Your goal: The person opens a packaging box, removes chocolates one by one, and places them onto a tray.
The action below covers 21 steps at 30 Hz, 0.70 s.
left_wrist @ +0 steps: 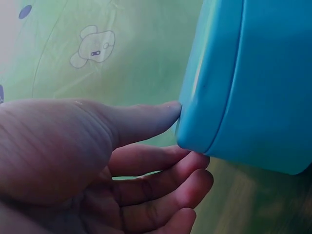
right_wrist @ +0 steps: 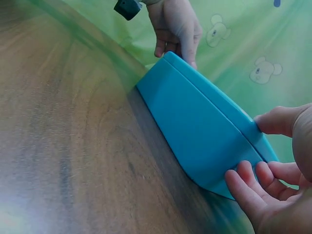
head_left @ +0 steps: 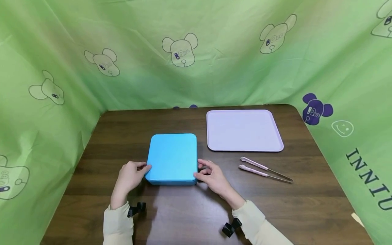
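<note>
A square blue box (head_left: 171,182) with rounded corners stands on the table, its flat lid (head_left: 173,156) on it and a thin seam running round the side. At the near left corner my left hand (head_left: 130,175) pinches the lid, thumb on top and fingertips against the side, as the left wrist view shows. My right hand (head_left: 214,177) grips the lid's right edge near the front corner. In the right wrist view its thumb lies on the lid (right_wrist: 234,109) and some fingertips touch the box wall (right_wrist: 180,117) below the seam. The inside of the box is hidden.
A pale lilac tray (head_left: 245,131) lies at the back right of the wooden table (head_left: 183,214). In front of it are tongs (head_left: 264,172) with light pink grips, their arms apart. Green printed cloth (head_left: 137,51) hangs behind and at both sides.
</note>
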Motion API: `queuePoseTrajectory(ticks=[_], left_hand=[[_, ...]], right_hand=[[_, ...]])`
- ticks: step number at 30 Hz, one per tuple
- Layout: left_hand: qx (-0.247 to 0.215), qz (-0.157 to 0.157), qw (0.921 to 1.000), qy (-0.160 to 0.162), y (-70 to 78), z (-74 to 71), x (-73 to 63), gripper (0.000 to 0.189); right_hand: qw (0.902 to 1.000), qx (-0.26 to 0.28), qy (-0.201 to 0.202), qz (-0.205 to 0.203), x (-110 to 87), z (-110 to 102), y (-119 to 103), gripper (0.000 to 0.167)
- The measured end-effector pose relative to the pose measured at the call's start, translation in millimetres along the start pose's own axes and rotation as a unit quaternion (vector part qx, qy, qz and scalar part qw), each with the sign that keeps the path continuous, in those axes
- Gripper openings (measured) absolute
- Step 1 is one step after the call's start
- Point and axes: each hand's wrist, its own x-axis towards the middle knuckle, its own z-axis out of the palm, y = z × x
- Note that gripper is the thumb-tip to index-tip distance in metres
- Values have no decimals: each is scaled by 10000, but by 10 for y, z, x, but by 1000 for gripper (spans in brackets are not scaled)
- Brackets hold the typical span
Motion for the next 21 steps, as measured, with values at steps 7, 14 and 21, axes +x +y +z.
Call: queuePoseTrajectory(ticks=[7,14,21], left_hand=[[55,89,9999,92,13,22,-25,42],[46,103,9999,33,37,31,-49,42],[36,121,9999,-42,61,51,-88,40]], right_hand=[[10000,-81,-49,-19,-53,-25,2,62],[9999,-123,-26,-86,-86,-47,0,60],[9995,-290,-32,-74,-146,-85,46,61]])
